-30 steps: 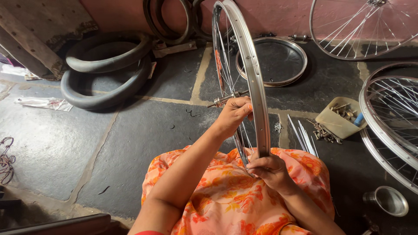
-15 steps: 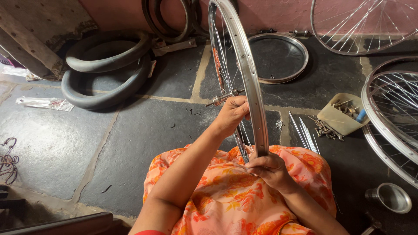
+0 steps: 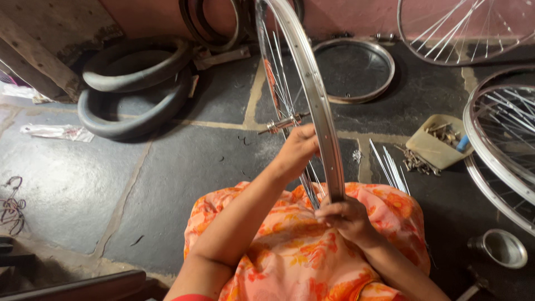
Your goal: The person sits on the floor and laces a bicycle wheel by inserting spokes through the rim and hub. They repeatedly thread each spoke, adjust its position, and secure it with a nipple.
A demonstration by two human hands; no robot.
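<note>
Left hand closed around thin steel spokes near the hub; right hand clamped on the upright, polished metal rim.

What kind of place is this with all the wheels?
It looks like a bicycle wheel repair workshop. The hands, left hand and right hand, hold a spoked wheel rim. Black tyres lie on the stone floor, beside loose spokes and a tray of small parts.

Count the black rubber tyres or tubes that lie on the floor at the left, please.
2: an upper tyre nearer the wall and a lower tyre just in front of it, overlapping. More dark rings lean against the wall, partly cut off.
</note>
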